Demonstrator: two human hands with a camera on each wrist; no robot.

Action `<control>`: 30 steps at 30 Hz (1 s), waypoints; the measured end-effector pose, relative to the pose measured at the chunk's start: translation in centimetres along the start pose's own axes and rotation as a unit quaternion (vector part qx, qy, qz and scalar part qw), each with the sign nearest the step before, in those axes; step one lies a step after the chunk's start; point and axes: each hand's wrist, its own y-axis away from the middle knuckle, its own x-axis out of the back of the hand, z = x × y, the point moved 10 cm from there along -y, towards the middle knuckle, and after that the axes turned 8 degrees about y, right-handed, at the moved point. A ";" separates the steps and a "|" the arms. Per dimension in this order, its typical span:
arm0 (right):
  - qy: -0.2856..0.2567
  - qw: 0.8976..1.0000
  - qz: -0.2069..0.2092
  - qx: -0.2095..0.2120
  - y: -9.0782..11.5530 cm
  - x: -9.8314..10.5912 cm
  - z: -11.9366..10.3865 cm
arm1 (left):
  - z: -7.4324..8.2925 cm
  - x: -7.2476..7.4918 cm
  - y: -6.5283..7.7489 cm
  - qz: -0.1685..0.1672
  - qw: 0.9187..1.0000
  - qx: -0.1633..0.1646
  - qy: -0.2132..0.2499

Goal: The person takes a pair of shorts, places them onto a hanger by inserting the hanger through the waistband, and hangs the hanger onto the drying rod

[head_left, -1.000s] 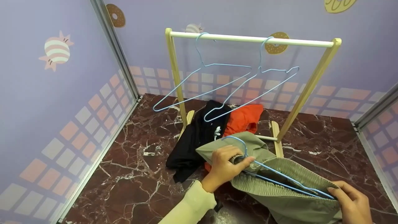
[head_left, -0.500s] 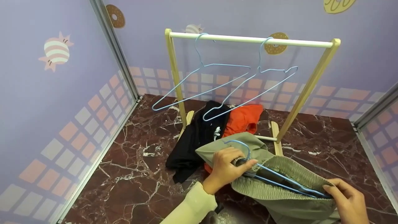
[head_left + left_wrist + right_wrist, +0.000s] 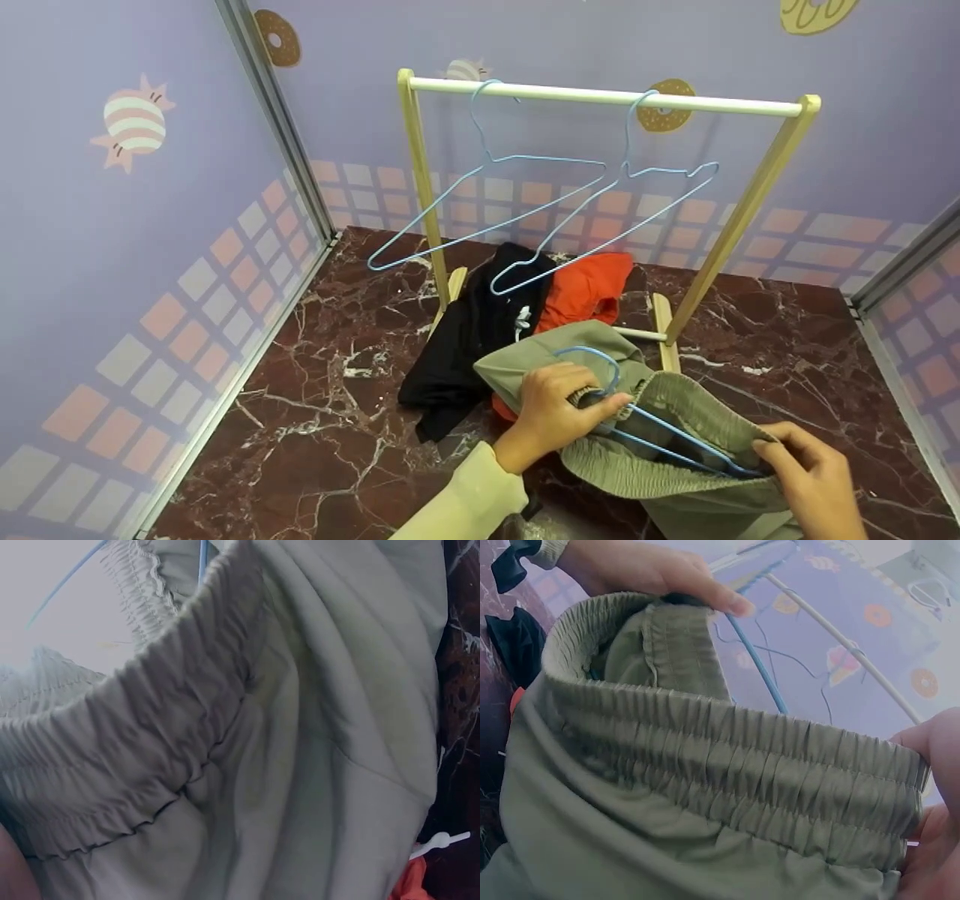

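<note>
Olive-green pants (image 3: 720,510) with a gathered elastic waistband (image 3: 735,750) are held up, the waist opening spread between two hands. A blue wire hanger (image 3: 675,429) lies inside that opening, its hook sticking out above the left thumb. My left hand (image 3: 559,409) grips the waistband's left end, thumb over the hanger beside the hook. My right hand (image 3: 814,472) pinches the other end of the waistband, close to the hanger's far tip. In the left wrist view the pants (image 3: 360,690) fill most of the picture.
Behind the pants stands a clothes rack (image 3: 600,93) with wooden legs and a white bar. Two empty blue hangers (image 3: 487,210) hang from it. Below lie a black garment (image 3: 465,345) and an orange-red one (image 3: 589,285) on the dark marbled floor (image 3: 322,420). Purple walls enclose the space.
My right hand has moved left with its end of the waistband, so the opening is narrower. The hanger's hook and my left hand have shifted slightly right.
</note>
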 end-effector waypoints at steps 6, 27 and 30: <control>0.018 1.000 -0.013 0.003 0.0 -0.8 -0.5 | -0.3 -0.4 0.3 -0.006 1.000 0.011 -0.003; 0.181 0.979 -0.091 0.038 -0.4 -4.1 -1.5 | -1.3 -0.8 0.9 -0.004 0.999 0.044 -0.001; 0.185 0.976 -0.106 0.037 -0.4 -4.2 -1.0 | -1.6 -0.7 0.9 -0.001 0.999 0.054 0.005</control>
